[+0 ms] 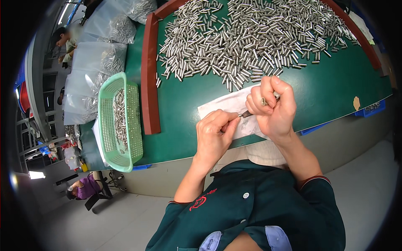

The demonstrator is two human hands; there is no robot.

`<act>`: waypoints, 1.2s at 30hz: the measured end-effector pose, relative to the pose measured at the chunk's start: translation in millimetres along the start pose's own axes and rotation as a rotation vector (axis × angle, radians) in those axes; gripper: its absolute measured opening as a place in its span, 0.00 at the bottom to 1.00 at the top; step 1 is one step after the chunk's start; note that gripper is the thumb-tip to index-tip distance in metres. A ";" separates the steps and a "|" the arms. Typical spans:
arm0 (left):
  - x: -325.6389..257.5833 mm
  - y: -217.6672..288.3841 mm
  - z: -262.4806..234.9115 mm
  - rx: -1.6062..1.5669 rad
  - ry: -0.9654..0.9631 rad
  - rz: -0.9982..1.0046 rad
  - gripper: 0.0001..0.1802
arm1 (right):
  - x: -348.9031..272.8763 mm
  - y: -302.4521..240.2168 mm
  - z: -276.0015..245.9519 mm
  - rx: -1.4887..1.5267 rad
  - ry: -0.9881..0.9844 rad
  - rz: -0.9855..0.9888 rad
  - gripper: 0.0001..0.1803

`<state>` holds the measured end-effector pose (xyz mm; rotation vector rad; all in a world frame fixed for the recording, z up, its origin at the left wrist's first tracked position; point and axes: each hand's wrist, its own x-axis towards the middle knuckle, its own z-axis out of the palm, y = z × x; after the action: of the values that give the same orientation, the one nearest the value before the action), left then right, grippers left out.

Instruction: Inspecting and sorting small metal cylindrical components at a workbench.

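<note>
Left hand (pixel 214 130) pinches 1 metal pin (pixel 240 116), right hand (pixel 275 108) grips a slim tool (pixel 246 113). Pin heap (pixel 259 37) at 12 o'clock's probably still to do; basket (pixel 136 125) at 9 o'clock, can't tell.

Left grip (pixel 214 130) pinched, right grip (pixel 274 108) curled

A small silvery pin (pixel 240 116) (mostly hidden) sits at the tip of a slanted, dark tool (pixel 246 113).
</note>
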<state>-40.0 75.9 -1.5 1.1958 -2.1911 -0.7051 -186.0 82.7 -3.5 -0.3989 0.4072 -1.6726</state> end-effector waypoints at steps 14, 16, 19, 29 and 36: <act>0.2 -1.1 0.1 -0.009 -0.008 -0.012 0.05 | 0.0 0.6 0.8 -0.002 -0.004 -0.002 0.20; -0.8 -0.8 1.2 0.001 -0.002 -0.001 0.05 | 0.0 1.3 0.6 -0.011 0.002 -0.003 0.20; -1.8 -0.8 1.6 0.007 -0.001 0.001 0.05 | -0.6 2.1 3.3 -0.044 0.009 0.009 0.20; -0.1 -2.5 -1.0 -0.042 -0.054 -0.033 0.05 | -4.8 12.5 17.7 -0.584 -0.102 -0.191 0.16; -4.8 3.3 -3.9 -0.083 -0.015 -0.139 0.04 | 6.9 3.3 4.6 -0.131 0.051 0.039 0.18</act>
<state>-37.1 80.9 2.5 1.3133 -2.0839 -0.8558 -181.8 75.3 -0.8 -0.4427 0.5608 -1.6255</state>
